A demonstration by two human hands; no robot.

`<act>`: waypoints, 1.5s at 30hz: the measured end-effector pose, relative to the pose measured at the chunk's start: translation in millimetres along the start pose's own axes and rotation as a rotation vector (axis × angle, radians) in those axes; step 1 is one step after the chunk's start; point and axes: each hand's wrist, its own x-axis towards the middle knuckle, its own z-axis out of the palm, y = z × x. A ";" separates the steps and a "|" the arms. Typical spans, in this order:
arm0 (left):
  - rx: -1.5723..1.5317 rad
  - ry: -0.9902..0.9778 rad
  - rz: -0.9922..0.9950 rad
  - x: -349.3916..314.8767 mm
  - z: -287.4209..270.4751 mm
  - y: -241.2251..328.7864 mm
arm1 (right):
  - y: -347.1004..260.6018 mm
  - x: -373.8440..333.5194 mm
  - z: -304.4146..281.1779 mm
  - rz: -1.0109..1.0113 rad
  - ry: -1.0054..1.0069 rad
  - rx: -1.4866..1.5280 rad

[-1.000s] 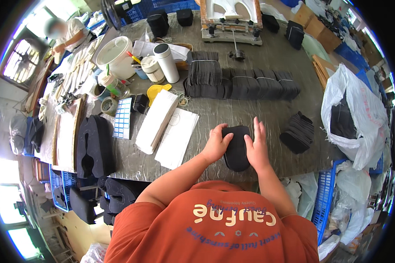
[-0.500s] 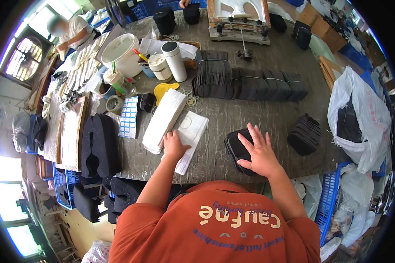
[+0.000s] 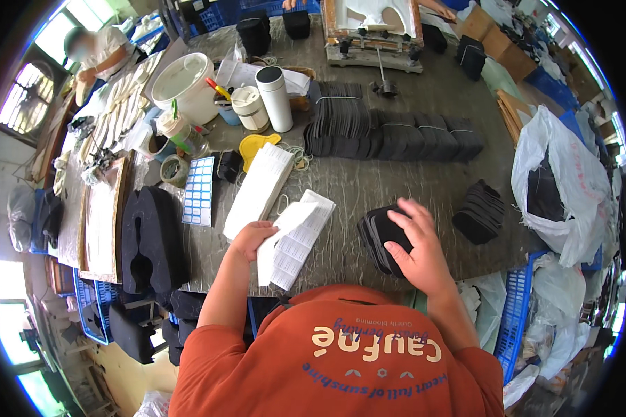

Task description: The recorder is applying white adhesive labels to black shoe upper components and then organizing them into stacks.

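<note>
A white paper sheet [image 3: 293, 219] is pinched in my left hand [image 3: 252, 242], its far end raised. Beneath it lie white printed sheets [image 3: 300, 251] on the table, and a thick stack of white paper [image 3: 260, 186] sits just to the left. My right hand [image 3: 421, 248] rests on a small stack of black pads [image 3: 378, 238] near the table's front edge, thumb and fingers apart over its right side. Farther right, another stack of black pads [image 3: 478, 213] leans over in a fan.
Banded black pads [image 3: 396, 136] form a row ahead. A white flask [image 3: 275, 99], a bucket [image 3: 183, 85] and a yellow scoop [image 3: 257, 147] stand left of it. A metal-framed fixture [image 3: 373, 52] is at the back, a plastic bag [image 3: 567, 187] at right. Another person [image 3: 104, 55] works far left.
My left hand has picked up one end of a paper sheet, exposing the printed sheets below. My right hand has shifted slightly right on the pads, its fingers less spread.
</note>
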 end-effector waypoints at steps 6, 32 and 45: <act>0.024 -0.309 0.056 -29.1 21.2 14.8 | -10.2 27.2 50.5 0.339 -0.045 0.431; 0.575 -0.457 0.311 -52.6 148.9 65.0 | -9.8 16.6 18.7 -0.025 0.051 0.509; 1.143 -0.280 0.903 -73.9 148.4 52.9 | 31.8 -3.0 -6.7 0.388 0.308 0.679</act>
